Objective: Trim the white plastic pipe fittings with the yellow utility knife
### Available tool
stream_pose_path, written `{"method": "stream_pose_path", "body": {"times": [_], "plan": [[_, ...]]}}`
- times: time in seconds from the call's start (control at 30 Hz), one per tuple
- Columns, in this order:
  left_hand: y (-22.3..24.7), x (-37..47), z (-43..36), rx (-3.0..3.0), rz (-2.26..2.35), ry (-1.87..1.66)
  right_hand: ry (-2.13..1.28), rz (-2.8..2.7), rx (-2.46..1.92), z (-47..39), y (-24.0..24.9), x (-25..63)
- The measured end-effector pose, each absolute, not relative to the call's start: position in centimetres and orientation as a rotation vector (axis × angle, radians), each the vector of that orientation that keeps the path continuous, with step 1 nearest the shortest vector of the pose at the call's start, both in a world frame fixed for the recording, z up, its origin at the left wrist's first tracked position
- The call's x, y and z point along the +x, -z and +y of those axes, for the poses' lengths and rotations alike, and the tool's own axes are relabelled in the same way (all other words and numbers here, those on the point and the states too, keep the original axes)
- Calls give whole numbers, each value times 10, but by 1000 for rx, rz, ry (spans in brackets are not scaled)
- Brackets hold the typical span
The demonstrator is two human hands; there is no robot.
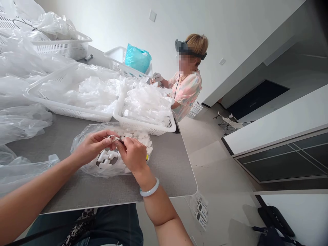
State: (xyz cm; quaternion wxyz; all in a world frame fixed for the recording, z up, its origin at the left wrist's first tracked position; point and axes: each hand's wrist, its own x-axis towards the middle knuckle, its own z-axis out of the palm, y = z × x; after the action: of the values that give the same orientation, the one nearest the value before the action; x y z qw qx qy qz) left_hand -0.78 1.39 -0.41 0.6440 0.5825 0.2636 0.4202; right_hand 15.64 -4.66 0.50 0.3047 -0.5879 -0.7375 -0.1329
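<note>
My left hand (92,146) is closed around a small white plastic pipe fitting (113,138), its round open end facing up. Against it, my right hand (134,155) pinches a thin dark tool (120,140), mostly hidden by the fingers, so its kind is unclear. Both hands meet over a clear plastic bag (84,167) spread on the grey table (174,177). Several white T-shaped pipe fittings (104,156) lie on the bag below them. Something small and yellow (147,157) shows just right of my right hand.
White plastic baskets (153,128) full of clear bags (146,102) stand behind the hands. More bags (20,119) heap up at left. A blue bag (138,58) sits in a far basket. Across the table is a person (188,85) with a gloved hand. The table's edge (192,167) runs at right.
</note>
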Motion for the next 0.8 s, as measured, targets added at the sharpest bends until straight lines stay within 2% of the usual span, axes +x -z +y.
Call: {"method": "stream_pose_path", "body": {"times": [0.47,0.8], "plan": [[2,-10,14,1499,582,-950,291,-1941,-1578,-48,-12,161],[-5,-11,14,1601,660,-1093,244,-1921,-1611,-51,-13,157]]}}
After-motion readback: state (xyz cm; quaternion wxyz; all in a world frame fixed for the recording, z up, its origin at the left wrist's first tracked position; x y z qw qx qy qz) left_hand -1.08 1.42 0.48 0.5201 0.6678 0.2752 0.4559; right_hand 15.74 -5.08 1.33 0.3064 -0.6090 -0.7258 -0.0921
